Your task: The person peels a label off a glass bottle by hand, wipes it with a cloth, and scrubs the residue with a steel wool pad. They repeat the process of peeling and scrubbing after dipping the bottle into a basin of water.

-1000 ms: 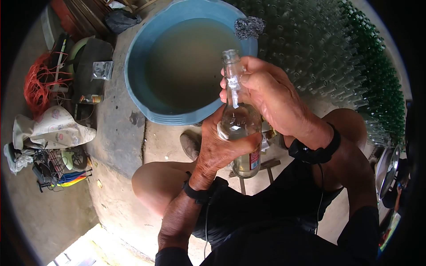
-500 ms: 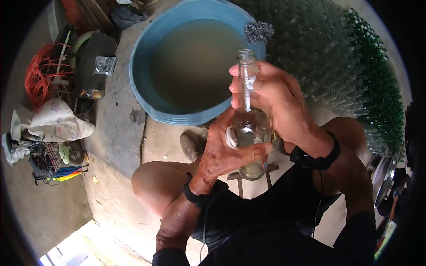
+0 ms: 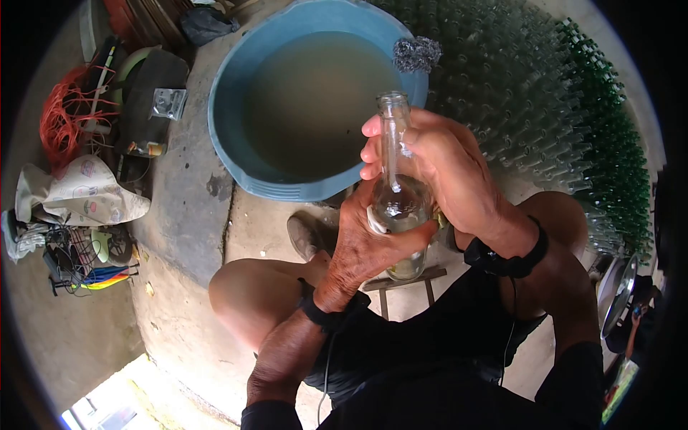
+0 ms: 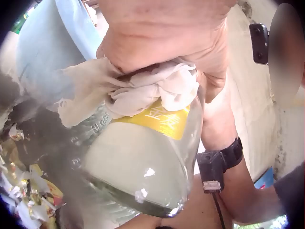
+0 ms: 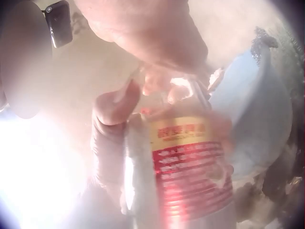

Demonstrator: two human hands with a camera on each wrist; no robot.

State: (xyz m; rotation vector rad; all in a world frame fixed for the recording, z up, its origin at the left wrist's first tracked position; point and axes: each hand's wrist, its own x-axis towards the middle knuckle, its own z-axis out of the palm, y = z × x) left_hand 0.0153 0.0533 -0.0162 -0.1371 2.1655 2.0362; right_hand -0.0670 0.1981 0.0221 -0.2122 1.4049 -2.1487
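Note:
A clear glass bottle (image 3: pixel 403 199) is held between both hands, neck up and tilted slightly. My left hand (image 3: pixel 365 240) grips its lower body, with a crumpled white cloth (image 4: pixel 157 88) pressed between palm and glass. Round the neck curl the fingers of my right hand (image 3: pixel 455 165), thumb along the glass. A yellow label (image 4: pixel 159 121) shows beneath the cloth in the left wrist view; the right wrist view shows a red and yellow label (image 5: pixel 190 167) on the bottle, partly blurred.
Beyond the hands stands a blue tub (image 3: pixel 223 136) of murky water, with a metal scourer (image 3: pixel 417 54) on its rim. Many glass bottles (image 3: pixel 516 93) stand at the right. A small stool (image 3: pixel 405 279) is below; red string (image 3: pixel 68 118) and a cloth bag (image 3: pixel 89 193) lie left.
Both hands and the bottle shifted right, then slightly back left and down in the head view. The red label that showed low on the bottle there is now out of sight.

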